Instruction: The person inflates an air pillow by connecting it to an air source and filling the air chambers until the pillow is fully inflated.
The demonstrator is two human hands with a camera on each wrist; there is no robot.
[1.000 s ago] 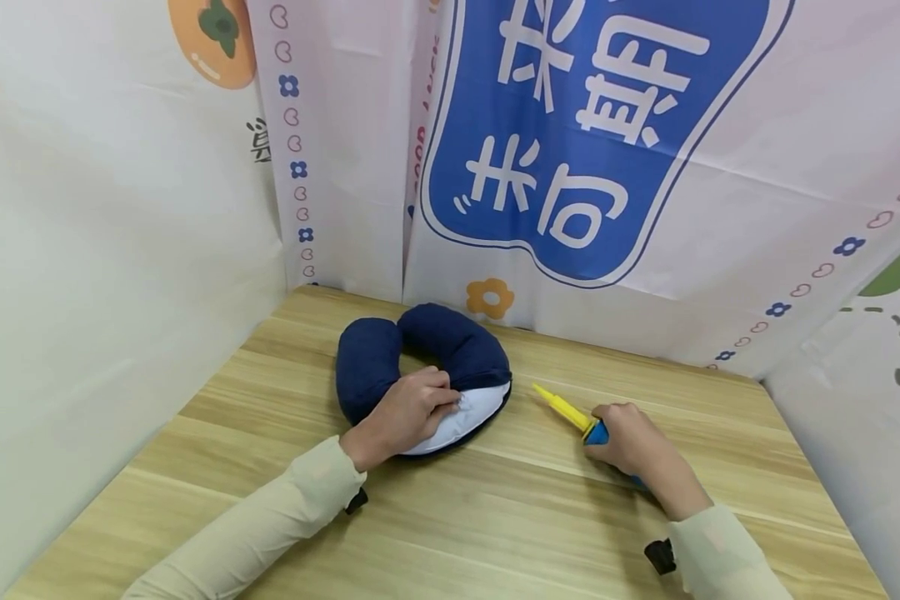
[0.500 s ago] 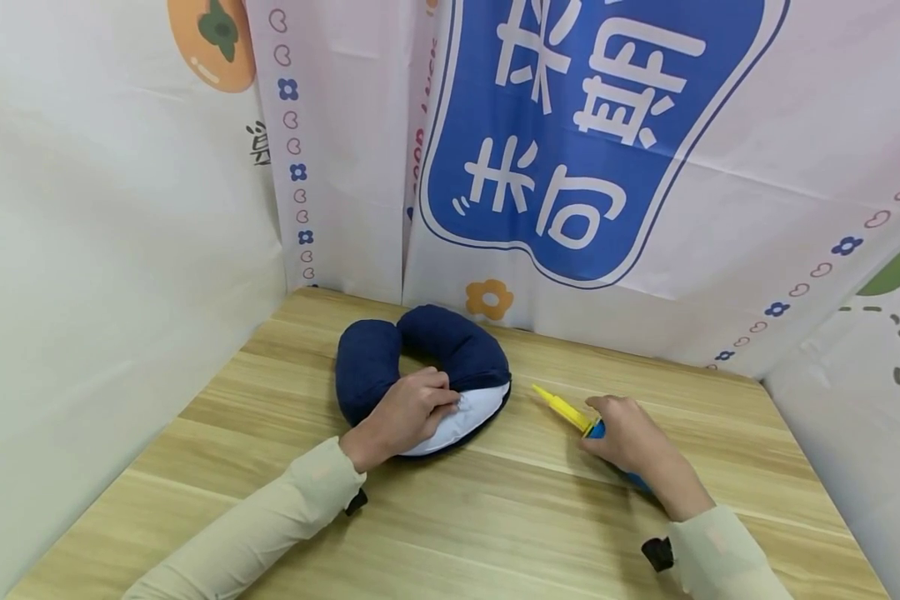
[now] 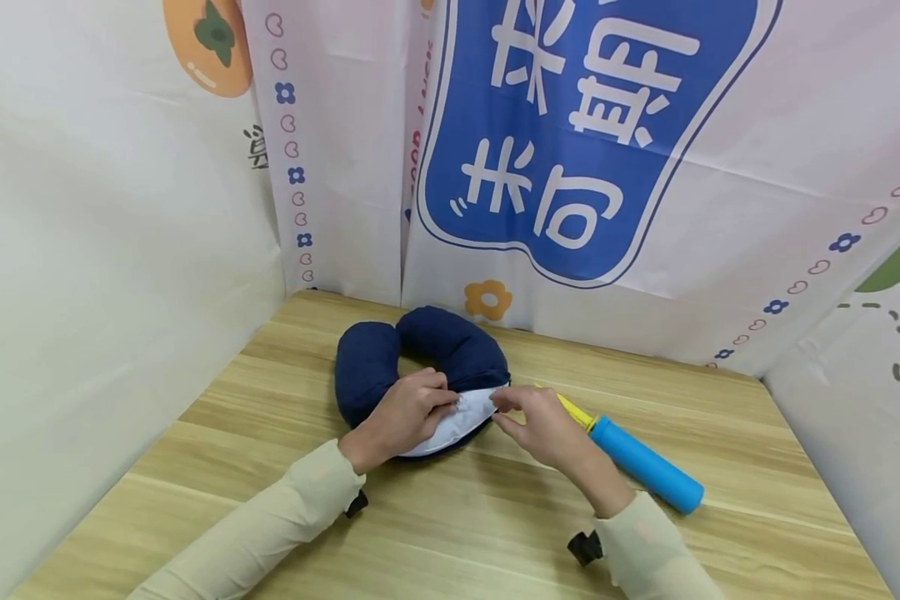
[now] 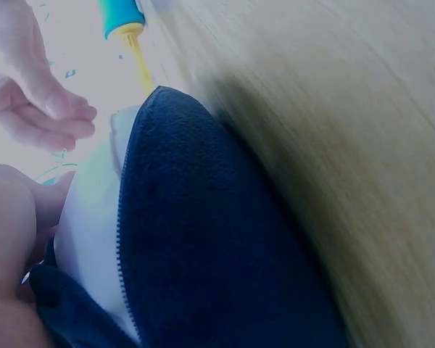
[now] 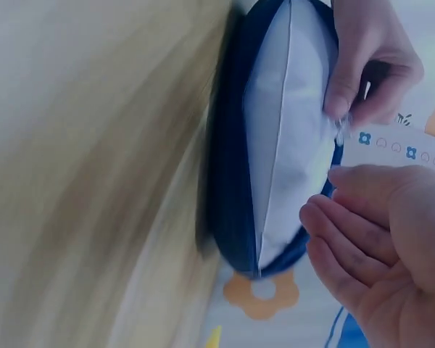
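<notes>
A navy U-shaped neck pillow (image 3: 461, 346) lies on the table, its zipped cover (image 4: 196, 217) open along the curved side. White inner lining (image 5: 293, 123) shows through that gap. My left hand (image 3: 408, 412) pinches a small clear valve (image 5: 341, 130) on the white part. Close to the right end of the opening hovers my right hand (image 3: 543, 423), fingers loosely bent with nothing held; the right wrist view shows them just beside the white lining. Right of the pillow lies a hand pump (image 3: 645, 462) with a blue barrel and yellow nozzle, partly hidden behind the right hand.
The wooden table (image 3: 435, 533) meets a printed white curtain (image 3: 360, 167) at the back. White sheeted walls (image 3: 120, 208) stand on the left and right sides.
My right hand has let go of the pump, leaving it on the table, and has moved left to the pillow. My left hand keeps its place on the valve.
</notes>
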